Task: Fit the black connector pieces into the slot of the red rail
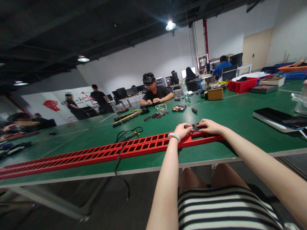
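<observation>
My left hand (pixel 183 130), with a pale bangle at the wrist, has its fingers closed at the near-left side of a small black part (pixel 196 128). From the other side my right hand (pixel 207 126) pinches the same part. Its exact kind is too small to tell, and the fingers cover some of it. Both hands are over the right end of a long red slotted rail (pixel 144 144), which runs left along the table edge. A thin black strap (pixel 119 156) crosses the rail and hangs over the edge.
On the green table (pixel 223 115) lie a black block (pixel 194 110), a multicoloured case (pixel 179 108) and a white cable (pixel 162 108). A bottle (pixel 185 91) stands behind. A power bank-like device (pixel 279 119) is at right, near a red bin (pixel 243 85). A co-worker (pixel 155 92) sits opposite.
</observation>
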### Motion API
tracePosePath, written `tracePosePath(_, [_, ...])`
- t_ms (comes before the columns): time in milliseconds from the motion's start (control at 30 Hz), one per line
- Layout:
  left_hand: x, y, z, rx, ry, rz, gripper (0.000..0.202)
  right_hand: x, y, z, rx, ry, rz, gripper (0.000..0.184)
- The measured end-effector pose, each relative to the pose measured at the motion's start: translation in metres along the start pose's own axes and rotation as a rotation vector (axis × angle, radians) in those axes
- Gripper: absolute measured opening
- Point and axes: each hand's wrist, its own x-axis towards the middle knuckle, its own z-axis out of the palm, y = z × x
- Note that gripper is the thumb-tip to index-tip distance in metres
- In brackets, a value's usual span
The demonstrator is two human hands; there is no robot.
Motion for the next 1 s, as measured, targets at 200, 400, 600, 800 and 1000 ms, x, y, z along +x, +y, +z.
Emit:
tracePosePath(200, [0.000, 0.000, 0.000, 0.012, 0.006, 0.023, 0.027, 0.000, -0.002, 0.001, -0.021, 0.026, -0.022, 0.032])
tracePosePath(400, [0.001, -0.002, -0.001, 0.091, 0.048, 0.107, 0.030, -0.002, -0.004, 0.005, -0.040, 0.124, -0.098, 0.037])
tracePosePath(600, [0.000, -0.001, 0.002, 0.138, 0.105, 0.141, 0.035, -0.004, -0.020, 0.002, -0.104, 0.384, -0.257, 0.055])
tracePosePath(800, [-0.004, 0.005, 0.006, 0.206, 0.093, 0.199, 0.030, 0.002, -0.041, 0.008, -0.230, 0.384, -0.440, 0.049])
tracePosePath(1000, [0.000, 0.001, 0.006, 0.313, 0.076, 0.233, 0.030, 0.007, -0.046, 0.016, -0.177, 0.317, -0.438, 0.050])
